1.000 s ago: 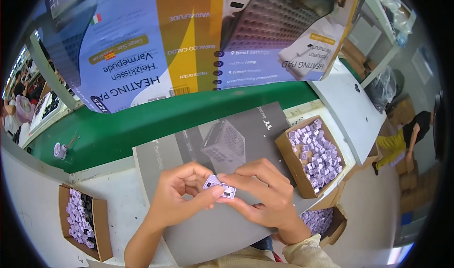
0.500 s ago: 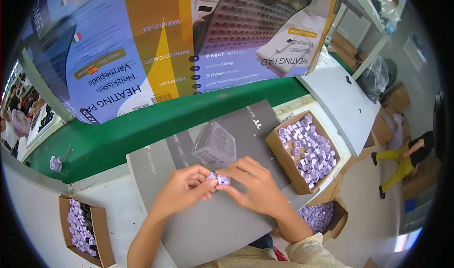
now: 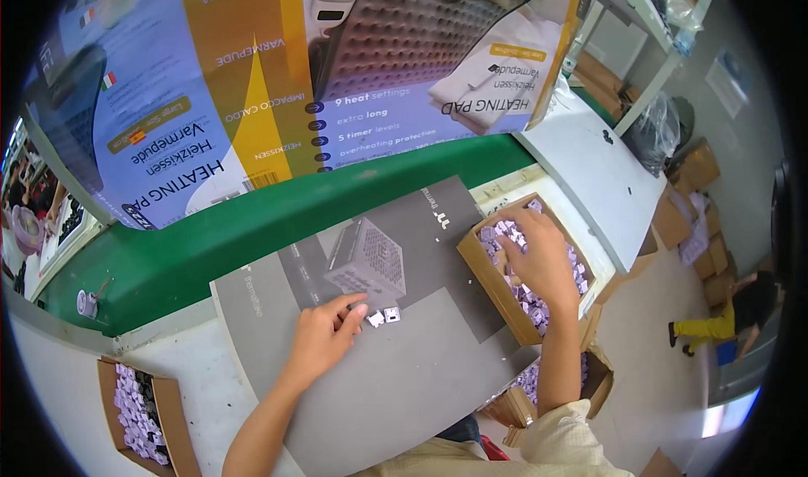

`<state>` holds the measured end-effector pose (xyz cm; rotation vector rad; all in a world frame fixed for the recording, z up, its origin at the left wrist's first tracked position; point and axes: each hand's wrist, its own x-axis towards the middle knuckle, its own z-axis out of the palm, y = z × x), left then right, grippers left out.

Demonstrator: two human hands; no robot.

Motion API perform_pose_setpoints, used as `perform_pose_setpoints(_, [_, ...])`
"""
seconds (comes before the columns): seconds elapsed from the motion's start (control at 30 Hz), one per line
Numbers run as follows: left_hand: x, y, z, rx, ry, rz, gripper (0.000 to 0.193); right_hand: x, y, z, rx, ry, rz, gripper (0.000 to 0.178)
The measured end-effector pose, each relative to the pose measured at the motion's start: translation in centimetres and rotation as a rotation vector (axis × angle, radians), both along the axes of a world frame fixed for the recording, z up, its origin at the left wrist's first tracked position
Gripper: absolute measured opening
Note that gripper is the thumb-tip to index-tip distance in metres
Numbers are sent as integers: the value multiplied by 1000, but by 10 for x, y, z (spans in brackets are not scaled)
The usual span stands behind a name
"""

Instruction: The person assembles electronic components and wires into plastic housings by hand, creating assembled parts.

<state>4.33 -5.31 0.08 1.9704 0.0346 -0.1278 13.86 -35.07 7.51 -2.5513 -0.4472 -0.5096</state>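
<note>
My left hand [image 3: 324,338] rests on a flat grey printed box [image 3: 396,376], thumb and index finger drawn together; whatever is between them is too small to make out. Just right of these fingertips, a small lilac plastic piece [image 3: 376,318] lies beside a squarish lilac piece with a dark centre [image 3: 392,314]. My right hand [image 3: 541,254] reaches into an open cardboard box [image 3: 497,296] of many similar lilac pieces [image 3: 535,311]. Its thumb and fingers are apart over the pieces, and some fingertips are hard to see.
At lower left stands a small carton [image 3: 172,418] of lilac and black pieces. Another carton [image 3: 599,384] of lilac pieces sits below the right forearm. A large printed carton [image 3: 252,81] spans the back, behind a green surface [image 3: 278,224]. A person [image 3: 728,313] in yellow trousers is far right.
My right hand has left the lilac pieces near my left hand and moved right into the cardboard box. The two pieces now show beside my left fingertips. The view has shifted slightly.
</note>
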Motion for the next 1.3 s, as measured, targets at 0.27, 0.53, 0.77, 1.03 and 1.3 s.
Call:
perform_pose_setpoints(0.27, [0, 2, 3, 26, -13, -56, 32, 8, 4, -15, -55, 26, 83, 28])
perform_pose_setpoints(0.53, [-17, -12, 52, 379, -566, 85, 49, -48, 57, 25, 673, 286, 191, 19])
perform_pose_setpoints(0.77, [-40, -13, 87, 326, -1118, 147, 47, -88, 110, 26, 1217, 767, 613, 9])
perform_pose_setpoints(1.03, [-45, -9, 90, -4, -886, 94, 50, -90, 119, 25, 1246, 813, 646, 19])
perform_pose_setpoints(1.3, [-48, -5, 94, 49, -825, 44, 41, -93, 118, 25, 1279, 869, 611, 18])
